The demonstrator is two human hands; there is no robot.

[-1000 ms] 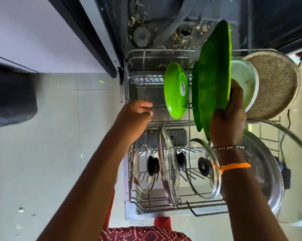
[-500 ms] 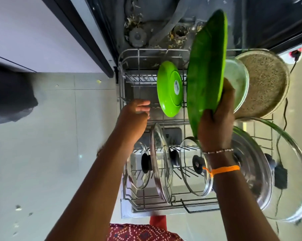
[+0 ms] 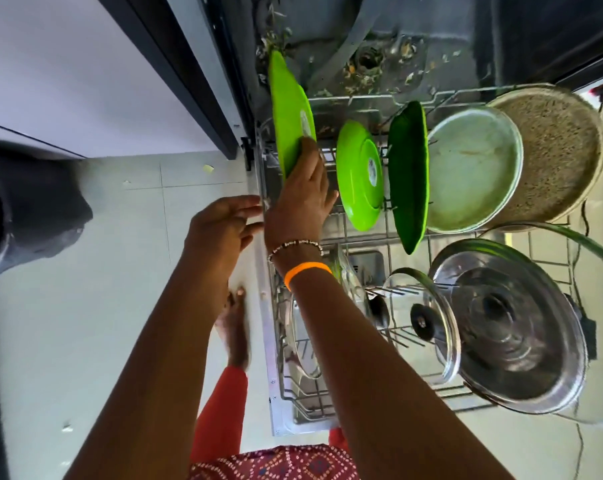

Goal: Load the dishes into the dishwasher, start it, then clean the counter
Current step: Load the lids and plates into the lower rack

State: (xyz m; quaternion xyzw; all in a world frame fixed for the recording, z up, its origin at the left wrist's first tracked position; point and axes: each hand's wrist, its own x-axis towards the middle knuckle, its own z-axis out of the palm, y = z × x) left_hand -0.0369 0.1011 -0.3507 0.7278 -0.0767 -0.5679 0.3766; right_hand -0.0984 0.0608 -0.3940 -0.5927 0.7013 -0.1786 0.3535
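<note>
The dishwasher's lower wire rack (image 3: 307, 400) is pulled out below me. My right hand (image 3: 300, 199) grips a bright green plate (image 3: 288, 116) by its lower edge and holds it on edge over the rack's far left end. To its right, a smaller bright green plate (image 3: 359, 174), a dark green plate (image 3: 409, 174), a pale plate (image 3: 473, 168) and a speckled brown plate (image 3: 553, 150) stand upright in the rack. My left hand (image 3: 220, 226) hovers with fingers apart at the rack's left rim and holds nothing.
Glass lids (image 3: 435, 323) and a steel lid (image 3: 511, 327) stand in the rack's near half. Food scraps litter the dishwasher tub floor (image 3: 373, 57). A dark bin (image 3: 26, 209) sits on the tiled floor at left. My bare foot (image 3: 236, 327) is beside the rack.
The dark green plate has left my right hand and now stands in the rack. My right hand has moved left with the bright green plate. My left hand has opened and shifted left.
</note>
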